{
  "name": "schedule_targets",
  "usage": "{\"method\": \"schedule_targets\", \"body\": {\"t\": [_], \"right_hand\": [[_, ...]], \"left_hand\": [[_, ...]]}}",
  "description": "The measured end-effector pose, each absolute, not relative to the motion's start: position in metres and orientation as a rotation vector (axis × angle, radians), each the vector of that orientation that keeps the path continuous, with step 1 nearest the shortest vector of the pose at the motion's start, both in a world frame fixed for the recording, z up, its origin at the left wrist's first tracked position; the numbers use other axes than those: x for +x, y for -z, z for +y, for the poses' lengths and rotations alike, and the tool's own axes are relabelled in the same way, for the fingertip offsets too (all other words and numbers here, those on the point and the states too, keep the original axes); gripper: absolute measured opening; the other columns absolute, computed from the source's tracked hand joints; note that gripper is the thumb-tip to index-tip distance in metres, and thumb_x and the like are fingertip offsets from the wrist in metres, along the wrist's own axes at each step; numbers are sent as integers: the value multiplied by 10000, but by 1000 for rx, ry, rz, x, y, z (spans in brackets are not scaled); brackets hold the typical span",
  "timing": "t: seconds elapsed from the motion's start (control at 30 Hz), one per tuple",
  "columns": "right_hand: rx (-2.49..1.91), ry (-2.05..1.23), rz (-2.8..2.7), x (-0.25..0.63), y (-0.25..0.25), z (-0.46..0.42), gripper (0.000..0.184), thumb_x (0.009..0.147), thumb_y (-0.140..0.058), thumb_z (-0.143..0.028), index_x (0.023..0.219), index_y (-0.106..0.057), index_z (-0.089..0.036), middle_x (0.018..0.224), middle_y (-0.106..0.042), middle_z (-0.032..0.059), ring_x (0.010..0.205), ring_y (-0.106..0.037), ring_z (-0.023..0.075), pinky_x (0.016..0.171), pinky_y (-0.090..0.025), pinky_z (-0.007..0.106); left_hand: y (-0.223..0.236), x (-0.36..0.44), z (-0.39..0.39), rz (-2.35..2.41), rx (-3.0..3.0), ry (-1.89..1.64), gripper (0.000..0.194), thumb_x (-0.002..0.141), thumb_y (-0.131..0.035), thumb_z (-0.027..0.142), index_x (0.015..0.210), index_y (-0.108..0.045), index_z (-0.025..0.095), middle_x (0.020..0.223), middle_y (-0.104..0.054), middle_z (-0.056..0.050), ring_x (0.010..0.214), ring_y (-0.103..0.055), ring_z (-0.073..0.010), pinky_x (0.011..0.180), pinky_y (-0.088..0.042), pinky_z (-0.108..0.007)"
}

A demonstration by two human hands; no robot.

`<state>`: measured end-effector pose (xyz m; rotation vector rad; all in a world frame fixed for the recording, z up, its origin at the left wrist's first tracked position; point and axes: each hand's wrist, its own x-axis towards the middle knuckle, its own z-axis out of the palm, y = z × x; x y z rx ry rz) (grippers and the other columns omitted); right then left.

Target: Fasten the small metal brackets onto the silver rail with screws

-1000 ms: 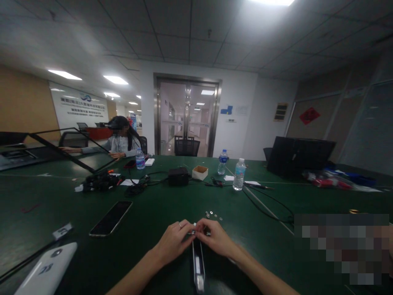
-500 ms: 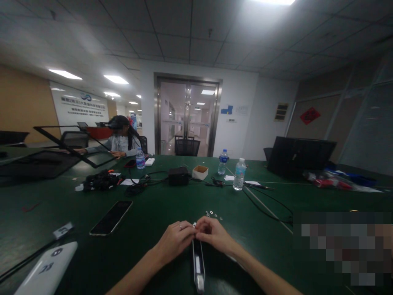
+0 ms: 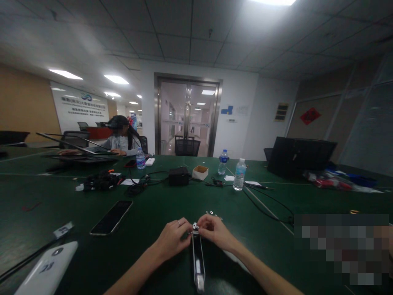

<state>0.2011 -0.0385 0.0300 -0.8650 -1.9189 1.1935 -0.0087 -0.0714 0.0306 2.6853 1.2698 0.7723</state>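
A long, narrow silver metal piece [image 3: 199, 268] with a dark middle lies on the green table, pointing away from me. At its far end shows a small shiny metal part [image 3: 195, 227], too small to name. My left hand [image 3: 175, 238] is closed in a pinch at the left side of that end. From the right, my right hand [image 3: 217, 234] pinches at the same spot, its fingers curled. What lies between the fingertips is mostly hidden. Several small washers [image 3: 211, 212] lie just beyond my right hand.
A phone [image 3: 112, 218] and a white device [image 3: 47, 270] lie left. Farther back stand a black box [image 3: 178, 176], a small open carton [image 3: 200, 172] and water bottles [image 3: 239, 175], among cables. A co-worker [image 3: 121, 137] sits across at left behind a black frame [image 3: 76, 143].
My hands have drawn slightly apart, uncovering more of the small metal part at the far end. Across the table, the co-worker's raised black frame has come down lower.
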Motion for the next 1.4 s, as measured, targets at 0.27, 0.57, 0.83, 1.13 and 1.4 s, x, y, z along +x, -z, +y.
{"method": "schedule_targets", "body": {"t": [0.27,0.57,0.83,1.13,1.4], "right_hand": [[-969,-416,-2455,227,-36,-29,143,740,-572,-92,817,-659,-175,786,-632,10,724,-570,141,695,-430,248],[-1019,-415,-2595,227,-41,-34,149,742,-550,-114,802,-668,-182,797,-633,17,690,-571,131,640,-419,215],[-1043,-418,-2636,227,-40,-32,135,754,-550,-119,821,-655,-173,814,-624,16,710,-560,125,653,-404,208],[-1061,-388,-2628,227,-43,-32,147,771,-546,-126,843,-664,-176,829,-625,21,724,-559,132,675,-404,221],[-1119,-392,-2634,226,-43,-34,122,757,-549,-128,802,-652,-174,794,-612,15,685,-539,127,610,-367,212]], "left_hand": [[-31,-25,-61,1329,2533,-530,131,877,-536,211,980,-615,190,956,-619,-9,804,-576,-139,672,-413,-218],[-33,-24,-64,1354,2454,-478,136,887,-539,247,983,-617,191,933,-629,-2,804,-580,-154,669,-419,-236],[-33,-20,-63,1393,2413,-472,155,855,-547,229,983,-626,193,884,-642,2,752,-562,-137,673,-421,-226],[-19,-25,-56,1345,2321,-517,207,876,-544,307,1026,-630,192,910,-634,-2,715,-557,-124,615,-418,-203],[-30,-20,-63,1370,2367,-474,182,898,-542,279,1021,-639,189,936,-648,-3,758,-567,-137,661,-418,-216]]}}
